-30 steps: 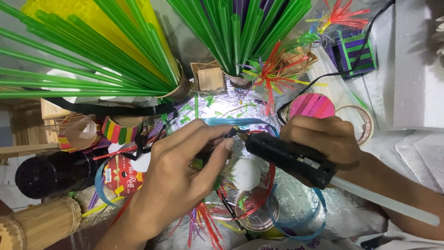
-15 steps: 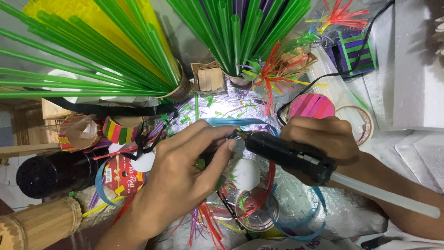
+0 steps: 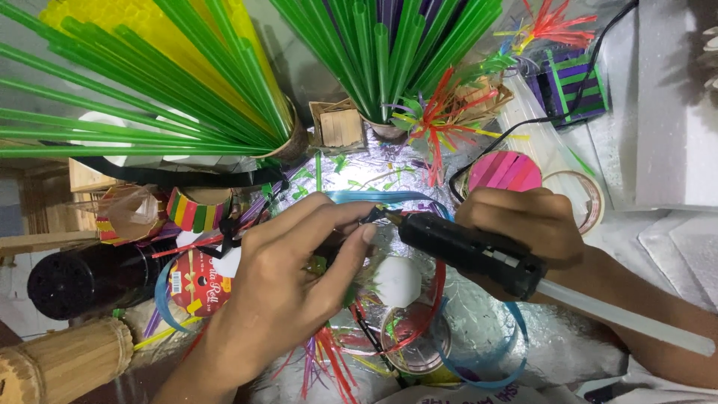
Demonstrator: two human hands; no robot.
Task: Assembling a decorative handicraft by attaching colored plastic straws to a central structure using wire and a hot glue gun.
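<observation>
Green straws (image 3: 149, 97) fan wide above your work, crowding the view. Your right hand (image 3: 535, 224) clamps the black glue gun (image 3: 471, 251), nozzle meeting your left hand (image 3: 292, 288), whose fingers pinch something too hidden to tell, beside a white foam ball (image 3: 398, 281).

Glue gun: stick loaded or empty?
Loaded. A translucent glue stick juts from the back of the black glue gun held in the right hand. Whether it is switched on, cannot tell.

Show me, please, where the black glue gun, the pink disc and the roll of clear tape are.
black glue gun (image 3: 467, 251), head view, on its barrel.
pink disc (image 3: 505, 170), head view, on its striped face.
roll of clear tape (image 3: 591, 196), head view, on its rim.
</observation>
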